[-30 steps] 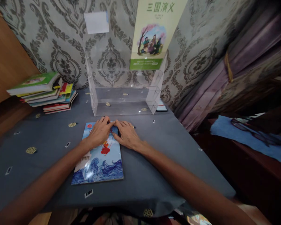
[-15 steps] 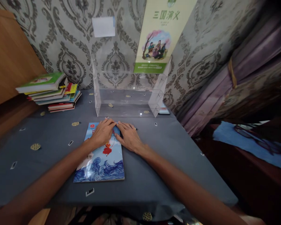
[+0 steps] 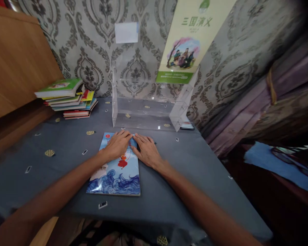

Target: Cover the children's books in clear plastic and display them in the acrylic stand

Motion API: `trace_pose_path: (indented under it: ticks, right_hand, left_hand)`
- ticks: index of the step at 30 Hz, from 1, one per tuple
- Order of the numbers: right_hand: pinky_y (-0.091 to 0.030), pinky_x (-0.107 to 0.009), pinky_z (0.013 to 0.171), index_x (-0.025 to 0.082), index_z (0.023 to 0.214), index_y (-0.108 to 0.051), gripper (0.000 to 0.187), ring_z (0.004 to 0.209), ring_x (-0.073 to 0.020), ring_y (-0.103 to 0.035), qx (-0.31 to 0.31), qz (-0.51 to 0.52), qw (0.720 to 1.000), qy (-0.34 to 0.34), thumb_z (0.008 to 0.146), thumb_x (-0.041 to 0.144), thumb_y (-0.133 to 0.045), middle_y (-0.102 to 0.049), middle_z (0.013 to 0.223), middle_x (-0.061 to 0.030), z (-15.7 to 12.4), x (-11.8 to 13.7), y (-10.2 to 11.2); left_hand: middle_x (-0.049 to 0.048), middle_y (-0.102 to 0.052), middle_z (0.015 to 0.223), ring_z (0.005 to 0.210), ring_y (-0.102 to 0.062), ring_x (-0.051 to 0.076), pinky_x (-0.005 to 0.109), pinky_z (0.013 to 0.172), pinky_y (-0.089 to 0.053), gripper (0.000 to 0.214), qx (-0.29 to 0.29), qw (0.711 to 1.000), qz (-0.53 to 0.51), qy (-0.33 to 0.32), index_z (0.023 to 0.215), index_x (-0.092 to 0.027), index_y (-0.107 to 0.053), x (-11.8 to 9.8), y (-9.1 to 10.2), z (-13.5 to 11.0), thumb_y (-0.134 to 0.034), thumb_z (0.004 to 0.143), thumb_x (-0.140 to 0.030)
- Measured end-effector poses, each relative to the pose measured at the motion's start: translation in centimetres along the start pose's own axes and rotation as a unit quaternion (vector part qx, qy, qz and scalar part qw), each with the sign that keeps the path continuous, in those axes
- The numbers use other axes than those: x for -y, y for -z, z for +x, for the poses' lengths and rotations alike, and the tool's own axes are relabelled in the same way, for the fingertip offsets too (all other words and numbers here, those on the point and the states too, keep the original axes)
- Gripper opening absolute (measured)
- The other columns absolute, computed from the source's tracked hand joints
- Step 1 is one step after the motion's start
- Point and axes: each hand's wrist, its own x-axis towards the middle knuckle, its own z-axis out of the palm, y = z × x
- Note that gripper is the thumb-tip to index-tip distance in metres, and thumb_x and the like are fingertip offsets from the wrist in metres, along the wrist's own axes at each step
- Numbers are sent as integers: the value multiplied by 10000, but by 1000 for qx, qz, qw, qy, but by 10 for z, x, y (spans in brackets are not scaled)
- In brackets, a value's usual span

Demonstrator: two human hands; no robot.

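Note:
A blue book (image 3: 115, 182) with waves and a small red figure on its cover lies closed and flat on the table. My left hand (image 3: 118, 144) rests flat across its upper part, fingers stretched out and covering some of the cover. At the book's upper right edge lies my right hand (image 3: 146, 149), palm down with the fingers extended, partly on the book and partly over the cloth. The fingertips of both hands nearly meet near the top right corner. Neither hand grips anything.
Behind the book stands a clear acrylic rack (image 3: 146, 121) with a green-and-cream poster (image 3: 183, 51) at its upper right. A stack of books (image 3: 66, 99) is at the back left, beside a wooden panel (image 3: 17, 61). A purple curtain (image 3: 246, 106) hangs at the right.
The whole view has shifted, so things appear a little further right. Both hands keep their place on the book, and nothing was taken hold of or let go.

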Motion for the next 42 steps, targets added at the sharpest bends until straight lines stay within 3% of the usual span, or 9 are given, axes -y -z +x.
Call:
trace_pose_path:
  ticks: [5, 14, 25, 42]
  right_hand:
    - [-355, -503, 1129, 141, 1376, -560, 450, 1363, -291, -507, 0, -8, 1000, 6, 1007, 376, -454, -530, 1487, -169, -1, -1, -1]
    - [-338, -506, 1151, 124, 1401, -536, 467, 1380, -292, -491, 14, -3, 1000, -5, 1007, 365, -464, -509, 1506, -162, 0, -1, -1]
    - [-362, -486, 1134, 133, 1375, -574, 440, 1372, -281, -499, 18, 14, 1000, -2, 1004, 355, -493, -543, 1479, -152, -4, 1, 5]
    - [-408, -519, 1086, 208, 1241, -694, 313, 1254, -259, -612, -19, 106, 990, 93, 999, 277, -509, -689, 1308, -104, -70, 12, 19]
  left_hand:
    - [110, -643, 1189, 1092, -562, 260, 419, 895, -483, 345, -9, 999, 20, 35, 1197, -170, -641, 17, 2, -14, -434, 927, -113]
    - [100, -679, 1211, 1079, -624, 243, 413, 980, -507, 383, -41, 994, -3, 103, 1199, -171, -674, 66, 17, -64, -390, 946, -139]
    - [121, -682, 1197, 1077, -640, 261, 447, 1020, -504, 416, -72, 993, -24, 95, 1191, -143, -677, 72, 8, -68, -363, 919, -142]
    - [123, -677, 1206, 1091, -633, 265, 425, 1014, -491, 394, -79, 992, -14, 94, 1157, -151, -695, 76, 6, -68, -399, 898, -141]
